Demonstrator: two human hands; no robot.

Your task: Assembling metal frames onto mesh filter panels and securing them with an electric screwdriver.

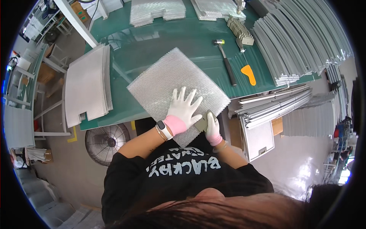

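A square silvery mesh panel (175, 72) lies turned cornerwise on the green table, its near corner reaching over the edge towards my body. Flat on its near half rests my left hand (182, 110), in a white glove with a pink cuff, fingers spread. My right hand (212, 128), gloved the same way, is closed on a small flat grey-green plate (201, 124) at the panel's lower right edge. The plate looks like a scraper, but its exact kind is unclear. Part of it is hidden by my right fingers.
On the green table (126, 101) lie a hammer (227, 66) and an orange scraper (249, 74). Mesh sheets are stacked at left (89, 84); grey panels (297, 42) are piled at right. A floor fan (108, 142) stands below the table's left edge.
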